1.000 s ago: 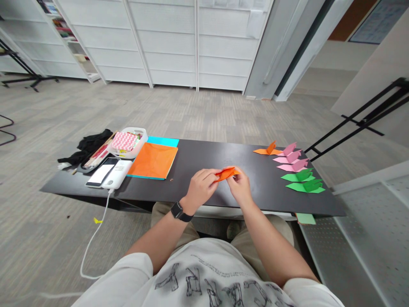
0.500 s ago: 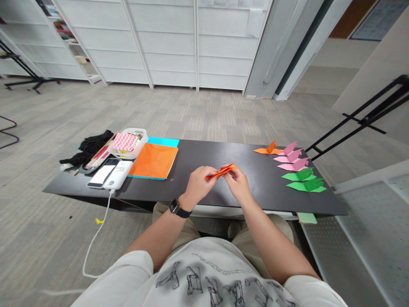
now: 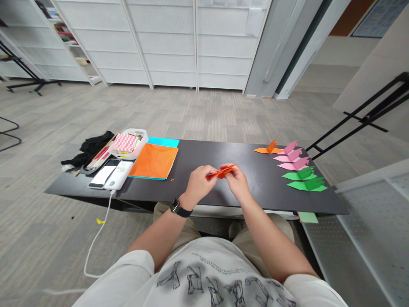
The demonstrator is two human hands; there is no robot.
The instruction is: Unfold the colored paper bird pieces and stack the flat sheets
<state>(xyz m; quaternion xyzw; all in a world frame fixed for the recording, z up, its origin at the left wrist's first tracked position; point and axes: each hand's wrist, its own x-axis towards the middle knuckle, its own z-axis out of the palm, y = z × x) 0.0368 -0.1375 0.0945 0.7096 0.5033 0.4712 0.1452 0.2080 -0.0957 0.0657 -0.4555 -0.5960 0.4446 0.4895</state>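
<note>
Between my two hands, above the middle of the dark table (image 3: 191,153), is a narrow folded piece of orange paper (image 3: 222,172). My left hand (image 3: 202,181) pinches its left end. My right hand (image 3: 235,179) has its fingers closed on the right end. Some of the paper is hidden behind the fingers. Off to the right stand folded paper cranes: an orange crane (image 3: 271,148), several pink ones, the nearest being a pink crane (image 3: 295,165), and two green ones, including a green crane (image 3: 308,185).
On the left lies a stack of orange sheets (image 3: 155,161) over blue paper (image 3: 163,141). Beyond it are a white basket (image 3: 140,145), a phone (image 3: 104,174), a white power bank (image 3: 119,175) with a cable (image 3: 97,238), a pen tray (image 3: 99,157) and black cloth (image 3: 91,149).
The orange paper shows a little more of its middle below the edge, between the hands. Both hands keep their hold in nearly the same place.
</note>
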